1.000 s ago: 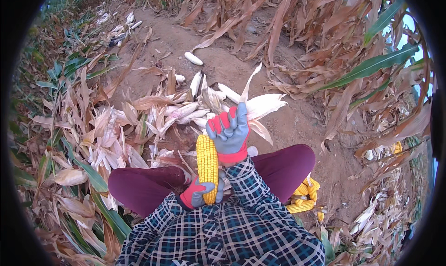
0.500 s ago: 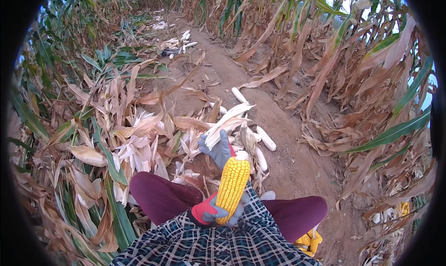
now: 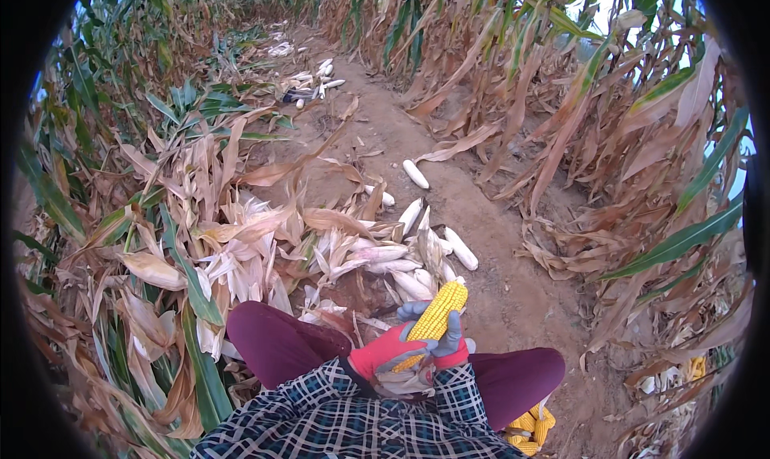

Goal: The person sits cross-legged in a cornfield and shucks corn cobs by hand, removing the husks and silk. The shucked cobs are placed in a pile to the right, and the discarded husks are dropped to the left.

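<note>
Yellow and hard-kernelled: one corn cob (image 3: 441, 308), bare along its visible length, held in front of the lap, its far end tilted up and to the right. Left hand (image 3: 385, 350), red-and-grey glove: I log its fingers as wrapped round the cob's lower part. Right hand (image 3: 451, 348), matching glove: grasping the cob from the right, thumb against its side; the grip behind the cob is hidden from me. Handling, in my judgement: fairly light, stiff, knobbly rather than slippery, sturdy, though kernels may shed under a hard twist. Best hold: round the thick middle or the lower end. Surroundings, as I list them: pale ears (image 3: 460, 249) on the soil (image 3: 513, 306) ahead; dry husks (image 3: 249, 254) heaped to the left; yellow cobs (image 3: 525, 423) beside the right knee (image 3: 529, 372).
</note>
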Demonstrator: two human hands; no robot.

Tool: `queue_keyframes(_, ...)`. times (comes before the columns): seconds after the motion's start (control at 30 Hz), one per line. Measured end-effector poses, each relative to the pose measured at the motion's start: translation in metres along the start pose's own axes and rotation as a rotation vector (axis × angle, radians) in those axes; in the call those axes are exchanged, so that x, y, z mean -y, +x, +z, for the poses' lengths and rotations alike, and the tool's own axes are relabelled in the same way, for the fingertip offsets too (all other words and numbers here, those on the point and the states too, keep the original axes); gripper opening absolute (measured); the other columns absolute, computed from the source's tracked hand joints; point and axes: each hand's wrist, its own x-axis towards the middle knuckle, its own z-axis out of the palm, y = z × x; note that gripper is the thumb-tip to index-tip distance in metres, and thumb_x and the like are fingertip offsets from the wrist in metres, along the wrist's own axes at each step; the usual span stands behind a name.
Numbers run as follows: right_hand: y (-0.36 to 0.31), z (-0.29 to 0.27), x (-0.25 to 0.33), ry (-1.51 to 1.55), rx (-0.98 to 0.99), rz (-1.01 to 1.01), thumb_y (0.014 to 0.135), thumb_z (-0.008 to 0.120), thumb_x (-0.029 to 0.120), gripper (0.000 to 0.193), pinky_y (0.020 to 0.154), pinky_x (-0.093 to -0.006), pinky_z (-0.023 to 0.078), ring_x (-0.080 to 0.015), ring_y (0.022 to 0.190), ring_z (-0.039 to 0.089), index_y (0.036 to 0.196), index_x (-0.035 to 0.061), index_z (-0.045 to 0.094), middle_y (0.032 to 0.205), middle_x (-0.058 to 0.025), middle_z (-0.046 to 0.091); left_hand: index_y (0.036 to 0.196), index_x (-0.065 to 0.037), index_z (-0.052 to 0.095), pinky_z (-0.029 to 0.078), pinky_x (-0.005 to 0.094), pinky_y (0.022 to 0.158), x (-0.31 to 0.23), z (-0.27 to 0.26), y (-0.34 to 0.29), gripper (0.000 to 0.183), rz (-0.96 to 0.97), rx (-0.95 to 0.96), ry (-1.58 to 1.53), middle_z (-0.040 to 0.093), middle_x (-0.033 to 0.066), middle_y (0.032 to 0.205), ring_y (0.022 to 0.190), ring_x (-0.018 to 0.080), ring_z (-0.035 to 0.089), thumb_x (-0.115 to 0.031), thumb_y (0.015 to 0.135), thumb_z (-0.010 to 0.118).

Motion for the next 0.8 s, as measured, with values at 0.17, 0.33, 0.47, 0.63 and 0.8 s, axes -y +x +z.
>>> queue_keyframes(0.17, -0.026, -0.040, 0.095, 0.271, -0.441, -0.516, 0.086, 0.060, 0.061, 0.068, 0.083, -0.0395, 0.054, -0.0230, 0.091, 0.064, 0.112, -0.0020, 0.060, 0.111, -0.0152, 0.065, 0.122, -0.004, 0.057, 0.045, 0.0201, 0.054, -0.007, -0.004, -0.020, 0.036, -0.250, 0.276, -0.089, 0.062, -0.0028, 0.080, 0.060, 0.0037, 0.054, -0.029, 0.096, 0.060)
queue_keyframes(0.33, -0.120, -0.090, 0.181, 0.558, -0.258, -1.151, 0.085, 0.069, 0.043, 0.066, 0.088, -0.0379, 0.054, -0.0239, 0.102, 0.062, 0.126, -0.0057, 0.051, 0.115, -0.0150, 0.063, 0.114, -0.005, 0.062, 0.046, 0.0192, 0.054, 0.006, -0.014, -0.023, 0.032, -0.227, 0.006, -0.158, 0.064, 0.0018, 0.081, 0.062, 0.0088, 0.061, -0.031, 0.098, 0.054)
queue_keyframes(0.47, -0.201, -0.130, 0.196, 0.623, -0.454, -1.389, 0.080, 0.071, 0.040, 0.071, 0.092, -0.0433, 0.053, -0.0293, 0.105, 0.062, 0.128, -0.0062, 0.049, 0.117, -0.0176, 0.062, 0.114, -0.006, 0.062, 0.048, 0.0191, 0.055, -0.005, -0.006, -0.013, 0.029, -0.295, -0.089, -0.135, 0.064, 0.0021, 0.081, 0.062, 0.0098, 0.062, -0.029, 0.099, 0.053)
queue_keyframes(0.63, -0.263, -0.144, 0.212, 0.888, -0.771, -1.572, 0.077, 0.070, 0.044, 0.079, 0.095, -0.0496, 0.048, -0.0353, 0.113, 0.057, 0.133, -0.0062, 0.045, 0.125, -0.0225, 0.056, 0.118, -0.004, 0.058, 0.051, 0.0229, 0.061, 0.010, -0.003, -0.006, 0.031, -0.214, 0.024, -0.184, 0.064, 0.0028, 0.084, 0.065, 0.0099, 0.061, -0.027, 0.099, 0.054)
queue_keyframes(0.8, -0.217, -0.082, 0.213, 0.695, -0.401, -1.230, 0.085, 0.066, 0.031, 0.064, 0.094, -0.0505, 0.049, -0.0327, 0.114, 0.058, 0.133, -0.0044, 0.045, 0.127, -0.0209, 0.057, 0.119, -0.003, 0.057, 0.050, 0.0212, 0.061, 0.022, -0.009, -0.005, 0.036, -0.195, -0.129, -0.140, 0.063, 0.0020, 0.081, 0.063, 0.0087, 0.059, -0.033, 0.100, 0.052)
